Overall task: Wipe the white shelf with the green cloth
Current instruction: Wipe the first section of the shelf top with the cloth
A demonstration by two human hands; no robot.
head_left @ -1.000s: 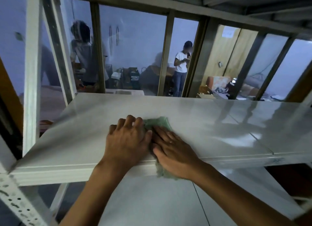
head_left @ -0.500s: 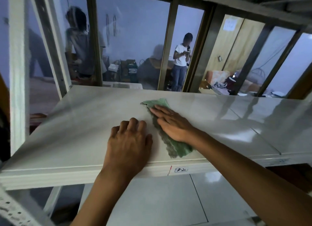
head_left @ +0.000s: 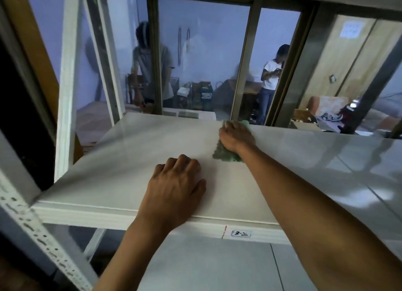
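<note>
On the white shelf [head_left: 134, 160], the right hand [head_left: 236, 136] presses the green cloth [head_left: 226, 155] flat at the back edge, grip closed on it; the left hand [head_left: 174, 195] rests open-palmed at the front edge.

**Layout about the shelf**

The left hand [head_left: 174, 193] lies flat on the shelf [head_left: 121, 166] near its front edge. The right hand [head_left: 236, 136] lies at the shelf's rear edge, upon the cloth [head_left: 226, 155]. A label [head_left: 241, 233] sits on the shelf's front edge. Glass panels [head_left: 202, 51] stand behind the shelf.
</note>
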